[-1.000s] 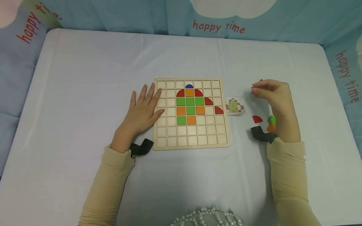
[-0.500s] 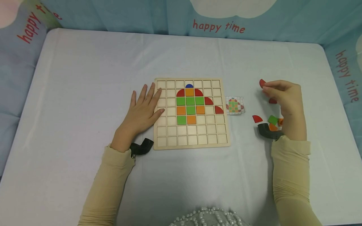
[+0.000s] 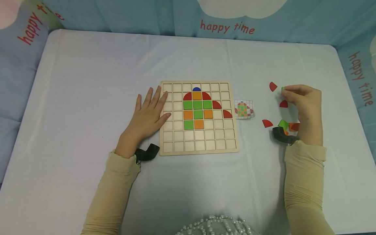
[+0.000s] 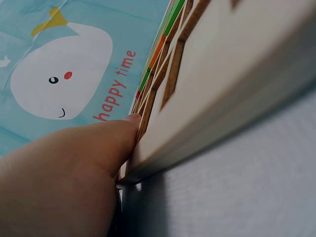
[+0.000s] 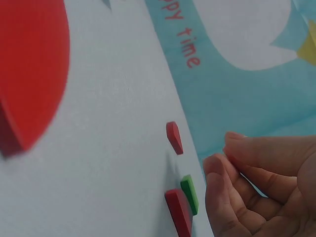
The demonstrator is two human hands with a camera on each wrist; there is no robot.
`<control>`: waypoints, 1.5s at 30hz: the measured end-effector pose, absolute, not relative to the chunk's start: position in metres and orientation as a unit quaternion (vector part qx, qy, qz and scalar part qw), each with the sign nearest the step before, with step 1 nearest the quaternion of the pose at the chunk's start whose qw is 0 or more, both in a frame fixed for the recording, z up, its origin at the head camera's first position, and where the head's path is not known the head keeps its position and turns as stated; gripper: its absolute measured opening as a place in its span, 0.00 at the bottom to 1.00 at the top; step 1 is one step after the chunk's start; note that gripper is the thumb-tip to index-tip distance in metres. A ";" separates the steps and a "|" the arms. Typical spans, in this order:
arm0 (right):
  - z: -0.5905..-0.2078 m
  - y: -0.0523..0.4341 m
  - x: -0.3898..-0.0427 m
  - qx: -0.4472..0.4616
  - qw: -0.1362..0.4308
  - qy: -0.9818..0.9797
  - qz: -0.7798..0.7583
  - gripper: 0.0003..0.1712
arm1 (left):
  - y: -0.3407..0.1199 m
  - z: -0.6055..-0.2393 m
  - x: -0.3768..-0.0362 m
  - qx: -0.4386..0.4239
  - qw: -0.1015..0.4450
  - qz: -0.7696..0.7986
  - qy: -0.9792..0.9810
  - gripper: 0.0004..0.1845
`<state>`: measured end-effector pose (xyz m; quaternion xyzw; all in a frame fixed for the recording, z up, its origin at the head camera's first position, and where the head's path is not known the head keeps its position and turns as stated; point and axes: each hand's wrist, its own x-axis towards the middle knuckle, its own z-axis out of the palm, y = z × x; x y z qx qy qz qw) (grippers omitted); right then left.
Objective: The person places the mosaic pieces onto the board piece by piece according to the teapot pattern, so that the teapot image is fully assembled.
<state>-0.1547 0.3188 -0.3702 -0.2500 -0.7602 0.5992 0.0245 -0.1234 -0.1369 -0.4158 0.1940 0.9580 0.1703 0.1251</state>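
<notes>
A wooden grid board (image 3: 199, 148) lies mid-table with green, orange, red and blue tiles set in its upper middle. My left hand (image 3: 148, 114) rests flat and open on the board's left columns; in the left wrist view a fingertip (image 4: 132, 118) lies against the board's edge (image 4: 237, 84). To the right of the board, my right hand (image 3: 286, 91) has curled fingers that pinch a small green piece (image 3: 283, 88) at their tips. The right wrist view shows that green piece (image 5: 190, 193) just left of my fingertips (image 5: 212, 168), beside a red piece (image 5: 177, 212).
A small pattern card (image 3: 243, 110) lies just right of the board. Red quarter-round pieces (image 3: 273, 86) (image 3: 283, 104) (image 3: 267, 123), a green tile (image 3: 283, 124) and an orange one (image 3: 293, 126) are scattered around my right hand. A "happy time" cloth surrounds the white table.
My right hand moved rightward and left a red quarter piece on the table at the upper left of the pile; a green piece now shows at its fingertips. The left hand stayed still.
</notes>
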 end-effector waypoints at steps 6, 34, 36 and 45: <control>-0.372 0.322 -0.155 -0.263 0.031 -0.758 0.596 0.06 | -0.137 -0.415 -0.123 0.195 0.124 0.172 0.958 0.36; -0.389 0.333 -0.159 -0.307 0.058 -0.787 0.532 0.19 | -0.136 -0.414 -0.123 0.193 0.128 0.170 0.958 0.37; -0.389 0.334 -0.160 -0.308 0.046 -0.802 0.511 0.21 | -0.136 -0.413 -0.123 0.192 0.128 0.171 0.958 0.37; -0.390 0.330 -0.165 -0.292 -0.006 -0.871 0.396 0.30 | -0.136 -0.414 -0.123 0.193 0.127 0.173 0.957 0.37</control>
